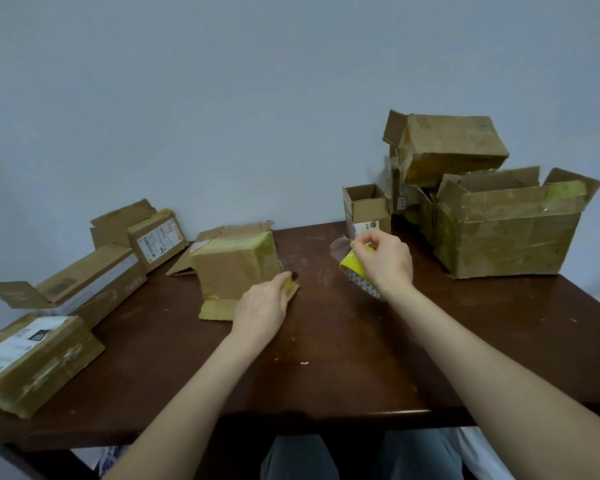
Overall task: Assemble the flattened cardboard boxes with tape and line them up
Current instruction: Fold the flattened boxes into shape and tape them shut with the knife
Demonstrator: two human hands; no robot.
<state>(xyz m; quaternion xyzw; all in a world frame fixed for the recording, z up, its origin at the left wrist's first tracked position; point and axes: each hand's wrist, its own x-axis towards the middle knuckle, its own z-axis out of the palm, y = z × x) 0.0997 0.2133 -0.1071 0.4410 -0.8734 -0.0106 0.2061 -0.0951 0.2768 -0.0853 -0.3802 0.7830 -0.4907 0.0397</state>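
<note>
A cardboard box (236,268) with yellowish tape on its edges lies on its side in the middle of the dark wooden table (343,358), its flaps spread open. My left hand (264,310) grips the box's lower right flap, thumb on top. To the right, my right hand (385,261) holds a yellow tape roll (354,265) above the table, fingertips pinching at the tape's free end. The roll is partly hidden by the hand.
Along the left stand a labelled taped box (32,358), a long box (90,285) and a small labelled box (158,240). At the back right are a small open box (366,209), a large open box (506,230) and another box (451,147) stacked above.
</note>
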